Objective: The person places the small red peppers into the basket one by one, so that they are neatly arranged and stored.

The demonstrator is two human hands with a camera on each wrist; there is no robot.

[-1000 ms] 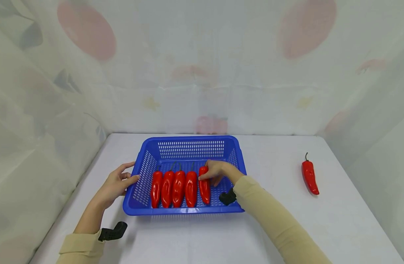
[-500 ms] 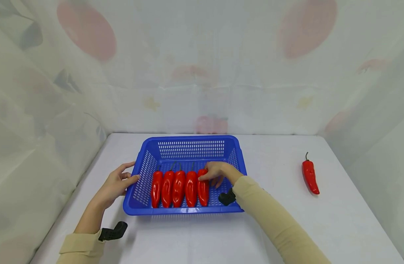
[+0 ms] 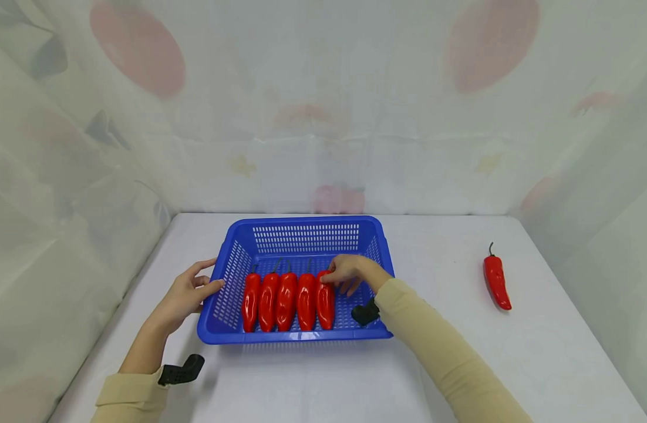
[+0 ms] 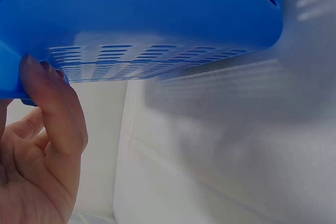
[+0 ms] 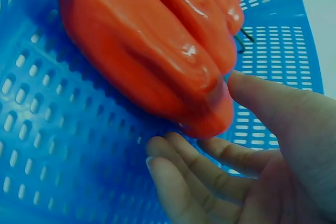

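Observation:
The blue plastic basket (image 3: 307, 221) sits on the white table, a row of several glossy red peppers (image 3: 287, 302) inside it. My left hand (image 3: 185, 296) holds the basket's left side, its thumb on the rim; in the left wrist view that hand (image 4: 50, 140) has bent fingers against the outer wall. Inside the basket, my right hand (image 3: 350, 271) is at the upper end of the rightmost red pepper (image 3: 325, 305). The right wrist view has its thumb (image 5: 262, 98) and index finger on either side of this pepper (image 5: 147, 61), other fingers loosely bent. Its stem is hidden.
One more red pepper (image 3: 496, 283) lies alone on the table (image 3: 440, 252), right of the basket. Patterned pale cloth (image 3: 313, 117) hangs behind and at both sides. Slotted walls and a raised rim surround the peppers.
The rightmost pepper has shifted left against its neighbour and straightened in line with the row. My right hand moved with it, then rose slightly. My left hand has stayed on the basket.

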